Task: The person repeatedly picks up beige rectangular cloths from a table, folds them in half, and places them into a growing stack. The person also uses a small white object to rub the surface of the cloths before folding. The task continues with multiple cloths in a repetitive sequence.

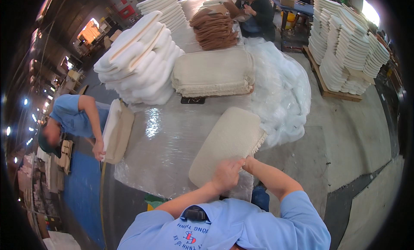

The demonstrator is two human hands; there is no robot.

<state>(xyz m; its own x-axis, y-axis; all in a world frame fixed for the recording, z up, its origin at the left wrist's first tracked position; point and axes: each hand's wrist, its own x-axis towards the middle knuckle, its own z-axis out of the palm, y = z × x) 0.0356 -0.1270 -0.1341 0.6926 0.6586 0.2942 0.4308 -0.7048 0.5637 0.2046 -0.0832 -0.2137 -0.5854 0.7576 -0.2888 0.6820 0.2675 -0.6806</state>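
A beige fabric-covered cushion (226, 138) lies slanted on the plastic-covered table in front of me. Its right edge is open, with a frayed fabric fringe along it. My left hand (226, 176) is closed at the near right corner of the cushion, its fingers slightly blurred. Close beside it, my right hand (248, 163) pinches the fabric at the same edge, its fingertips partly hidden. Beyond the cushion rests a stack of folded beige covers (213, 71) with frayed edges.
Tall stacks of white foam pads (138, 56) stand at the far left, brown folded fabric (213, 28) at the back. Clear plastic with white fill (280, 90) bulges at the right. A co-worker (77, 116) handles another cushion (118, 131) at left; another person (256, 17) stands behind.
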